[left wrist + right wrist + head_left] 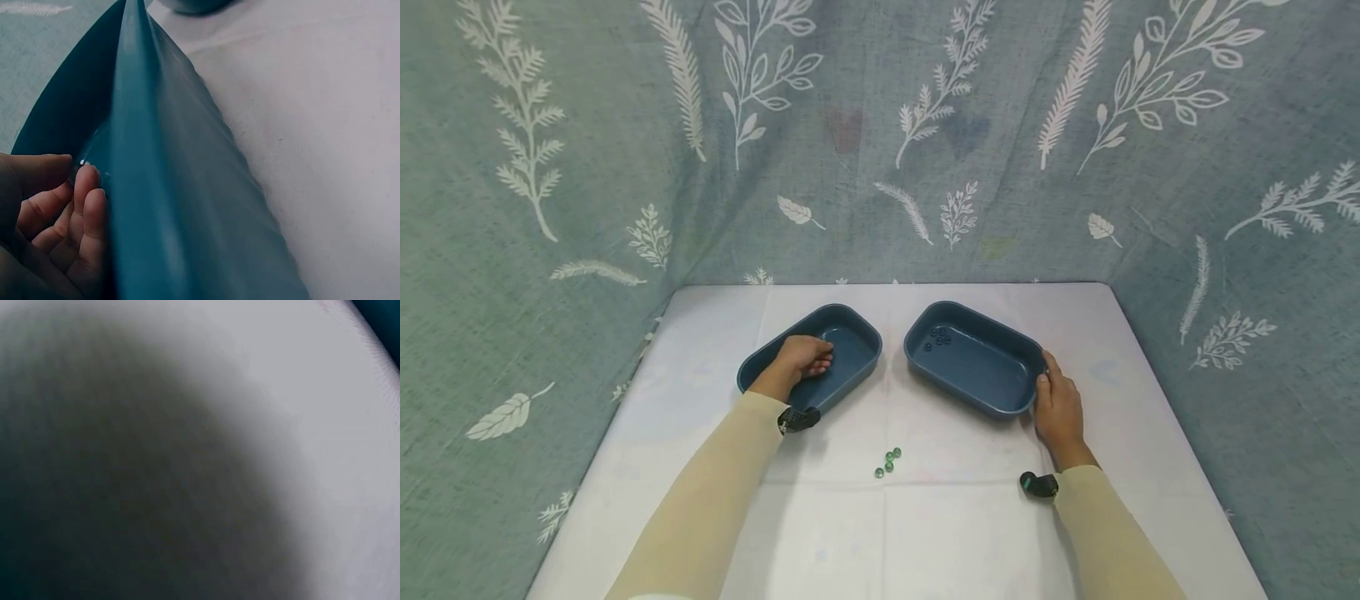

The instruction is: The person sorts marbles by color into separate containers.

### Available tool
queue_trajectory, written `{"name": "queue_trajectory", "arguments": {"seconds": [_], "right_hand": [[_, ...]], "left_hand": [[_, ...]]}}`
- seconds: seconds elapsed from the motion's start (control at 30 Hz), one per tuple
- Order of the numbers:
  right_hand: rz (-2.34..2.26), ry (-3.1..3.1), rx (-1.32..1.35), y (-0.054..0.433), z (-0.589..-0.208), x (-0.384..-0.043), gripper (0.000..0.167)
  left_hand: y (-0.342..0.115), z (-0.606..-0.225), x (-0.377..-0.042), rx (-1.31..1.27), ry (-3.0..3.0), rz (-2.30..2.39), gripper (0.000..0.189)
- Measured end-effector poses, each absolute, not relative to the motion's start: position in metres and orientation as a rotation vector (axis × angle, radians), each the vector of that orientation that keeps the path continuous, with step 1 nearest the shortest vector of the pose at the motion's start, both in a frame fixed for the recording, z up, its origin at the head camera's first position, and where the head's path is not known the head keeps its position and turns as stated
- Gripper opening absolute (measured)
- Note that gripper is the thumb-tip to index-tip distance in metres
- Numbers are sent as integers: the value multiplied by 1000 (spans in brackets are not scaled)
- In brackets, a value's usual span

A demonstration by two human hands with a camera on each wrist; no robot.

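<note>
"Blue-green cloth [842, 208] printed with white leaves and sprigs hangs round the back and sides. What does it enclose?"

"One white-covered table [970, 533], with two deep blue trays on it, set at an angle to each other and apart."

"Where is the left hand [805, 357]?"

"Inside the left tray [857, 333], reaching in over its near side. From the left wrist, thumb and fingertip come together on a small glinting piece [82, 164], pinching it; the other fingers curl loosely behind."

"Can you make out its shape?"

"No, the fingers hide most of it."

"And the right hand [1062, 408]?"

"At the outer end of the right tray [977, 375], thumb by the rim and fingers along the end wall. It touches the tray, but I cannot tell whether it grips or merely rests; the right wrist view is mostly a dark blur."

"Anything in that tray?"

"Several small round marbles [942, 337], dark-looking, gathered toward the far left corner."

"What about the green glass marbles [889, 467]?"

"Four lie close together on the tabletop, nearer the person than both trays, roughly between the forearms."

"What is on the arms?"

"Pale yellow sleeves [715, 492], with a small black device [799, 419] at each wrist."
</note>
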State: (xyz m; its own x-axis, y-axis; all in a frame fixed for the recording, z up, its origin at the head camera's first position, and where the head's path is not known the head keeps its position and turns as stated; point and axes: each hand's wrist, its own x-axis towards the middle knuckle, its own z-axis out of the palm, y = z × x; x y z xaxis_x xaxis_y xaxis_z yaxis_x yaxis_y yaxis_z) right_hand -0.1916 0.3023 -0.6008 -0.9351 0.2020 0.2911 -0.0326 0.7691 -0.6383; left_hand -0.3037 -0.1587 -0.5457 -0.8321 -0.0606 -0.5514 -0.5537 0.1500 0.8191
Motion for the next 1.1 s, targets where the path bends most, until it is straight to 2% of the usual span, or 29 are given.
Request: {"name": "queue_trajectory", "arguments": {"seconds": [0.47, 1.1], "right_hand": [[946, -2613, -123, 302, -601, -192, 47], [960, -2594, -111, 304, -602, -194, 47]], "left_hand": [[-154, -553, -308, -685, 1929, 1845, 13], [-150, -557, -307, -737, 1969, 1886, 15]]}}
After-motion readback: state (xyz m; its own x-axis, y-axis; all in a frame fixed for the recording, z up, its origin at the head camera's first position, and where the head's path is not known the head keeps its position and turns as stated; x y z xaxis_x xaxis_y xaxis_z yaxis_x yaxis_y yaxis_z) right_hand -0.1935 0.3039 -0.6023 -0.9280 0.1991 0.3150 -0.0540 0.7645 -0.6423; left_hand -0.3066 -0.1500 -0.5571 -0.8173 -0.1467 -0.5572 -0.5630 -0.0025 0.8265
